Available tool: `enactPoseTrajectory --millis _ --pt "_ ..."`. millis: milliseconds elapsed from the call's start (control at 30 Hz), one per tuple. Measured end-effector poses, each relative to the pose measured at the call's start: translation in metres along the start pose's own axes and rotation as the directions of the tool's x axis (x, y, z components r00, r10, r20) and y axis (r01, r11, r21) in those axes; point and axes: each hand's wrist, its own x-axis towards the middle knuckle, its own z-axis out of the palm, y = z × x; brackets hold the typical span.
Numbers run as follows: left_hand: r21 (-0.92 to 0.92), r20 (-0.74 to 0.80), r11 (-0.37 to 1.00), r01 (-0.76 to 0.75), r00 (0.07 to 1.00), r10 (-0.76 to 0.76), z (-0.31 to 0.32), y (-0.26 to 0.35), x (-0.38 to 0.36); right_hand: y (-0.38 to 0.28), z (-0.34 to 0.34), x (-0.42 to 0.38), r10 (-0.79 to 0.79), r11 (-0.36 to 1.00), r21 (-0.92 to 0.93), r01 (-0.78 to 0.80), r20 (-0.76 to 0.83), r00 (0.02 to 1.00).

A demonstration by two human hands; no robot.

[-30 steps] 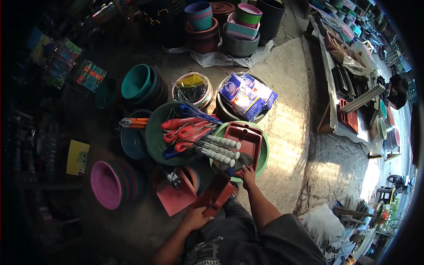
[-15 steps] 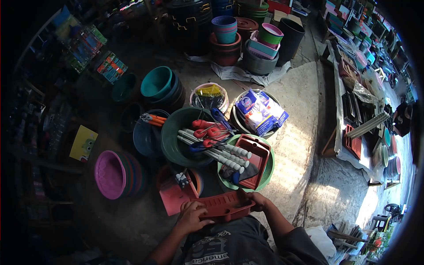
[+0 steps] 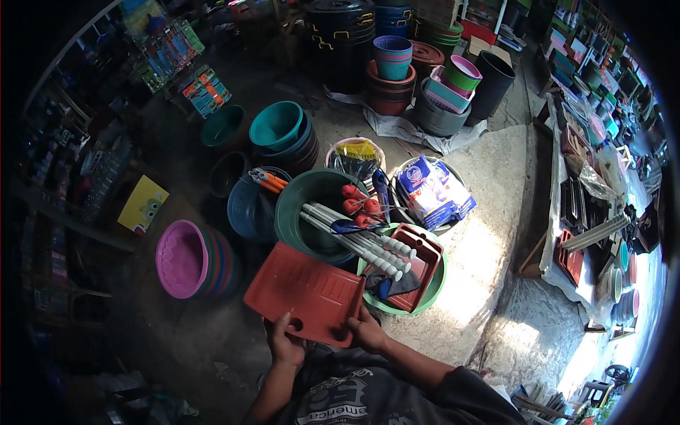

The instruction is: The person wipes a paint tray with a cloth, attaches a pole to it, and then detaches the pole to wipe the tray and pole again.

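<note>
A red-brown plastic tray (image 3: 306, 287) with ribs is held in front of my body, its broad face turned up. My left hand (image 3: 285, 343) grips its near edge by a round hole, thumb on top. At the right corner my right hand (image 3: 368, 331) pinches the tray, fingers underneath. Just beyond, a large green tub (image 3: 287, 212) holds white-handled tools (image 3: 354, 241) and red-headed pieces (image 3: 361, 206). Those handles reach over a light green basin (image 3: 440, 287), in which another red-brown tray (image 3: 427, 249) rests.
Pink basins (image 3: 182, 258) are stacked at the left, with teal basins (image 3: 276, 124) farther back. Blue-white packets (image 3: 433, 191) sit in a tub. A goods-laden table (image 3: 549, 241) stands at the right. Buckets (image 3: 393, 57) are piled behind.
The held tray has turned from tilted on its side to broad face up and moved left. Both hands shifted left with it. The view has shifted too.
</note>
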Motion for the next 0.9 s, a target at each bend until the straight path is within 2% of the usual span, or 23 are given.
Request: enactPoseTrajectory --millis 33,67,100,133,167,200,233,267,333,400,467,500,600,633,667,733,800,867,900 --pt "-0.048 -0.023 0.997 -0.055 0.998 0.054 -0.007 0.004 0.009 -0.005 0.003 0.002 -0.032 0.996 -0.082 0.033 0.012 0.999" --pt "-0.057 -0.030 0.997 -0.060 0.998 0.059 -0.015 0.010 0.017 -0.015 -0.003 0.005 -0.182 0.918 -0.372 0.141 -0.076 0.980" --pt "-0.047 -0.034 0.992 -0.113 0.993 0.111 -0.025 0.015 0.022 -0.027 -0.012 0.006 -0.340 0.748 -0.634 0.196 -0.114 0.933" --pt "-0.038 -0.051 0.986 -0.160 0.986 0.158 -0.031 0.022 0.018 -0.039 -0.021 0.009 -0.541 0.582 -0.771 0.260 -0.128 0.832" --pt "-0.046 -0.050 0.986 -0.162 0.986 0.160 -0.036 0.029 0.015 -0.051 -0.033 0.013 -0.767 0.221 -0.936 0.272 0.006 0.642" --pt "-0.057 -0.043 0.985 -0.163 0.986 0.161 -0.034 0.038 0.013 -0.069 -0.038 0.013 -0.814 0.018 -0.991 0.129 0.060 0.578" --pt "-0.060 -0.042 0.989 -0.138 0.990 0.135 -0.042 0.042 0.016 -0.073 -0.049 0.020 -0.792 -0.148 -0.989 -0.002 0.117 0.599" --pt "-0.075 -0.053 0.988 -0.138 0.990 0.134 -0.042 0.041 0.016 -0.071 -0.061 0.029 -0.785 -0.165 -0.986 0.000 0.131 0.605" --pt "0.066 -0.062 0.972 -0.226 0.971 0.230 -0.044 0.045 0.014 -0.066 -0.076 0.048 -0.652 -0.339 -0.937 -0.083 0.171 0.739" --pt "0.088 -0.083 0.965 -0.247 0.964 0.254 -0.044 0.040 0.013 -0.063 -0.083 0.060 -0.606 -0.371 -0.927 -0.049 0.202 0.769" --pt "0.196 -0.078 0.935 -0.296 0.946 0.316 -0.036 0.041 0.009 -0.057 -0.087 0.070 -0.657 -0.381 -0.914 -0.143 0.158 0.737" --pt "0.229 -0.076 0.938 -0.260 0.956 0.283 -0.062 0.031 0.018 -0.057 -0.088 0.072 -0.657 -0.390 -0.906 -0.167 0.146 0.739" --pt "0.185 -0.070 0.964 -0.193 0.975 0.209 -0.083 0.026 0.025 -0.061 -0.087 0.070 -0.640 -0.362 -0.918 -0.159 0.120 0.759" --pt "0.175 -0.076 0.964 -0.201 0.973 0.217 -0.085 0.029 0.026 -0.069 -0.079 0.062 -0.671 -0.336 -0.934 -0.119 0.149 0.726" --pt "0.125 -0.049 0.977 -0.175 0.982 0.183 -0.086 0.032 0.027 -0.080 -0.074 0.054 -0.643 -0.191 -0.980 -0.059 0.079 0.762" --pt "0.078 -0.033 0.984 -0.158 0.986 0.161 -0.096 0.041 0.030 -0.100 -0.061 0.028 -0.749 -0.134 -0.986 0.094 0.163 0.642" --pt "0.052 -0.018 0.991 -0.123 0.992 0.124 -0.107 0.049 0.042 -0.117 -0.062 0.000 -0.781 0.085 -0.967 0.238 0.084 0.620" --pt "0.098 -0.018 0.987 -0.131 0.991 0.133 -0.103 0.069 0.049 -0.143 -0.035 -0.056 -0.716 0.294 -0.918 0.268 -0.025 0.698" --pt "0.096 0.052 0.978 -0.184 0.982 0.180 -0.103 0.076 0.058 -0.151 -0.029 -0.082 -0.718 0.310 -0.915 0.258 -0.048 0.694"
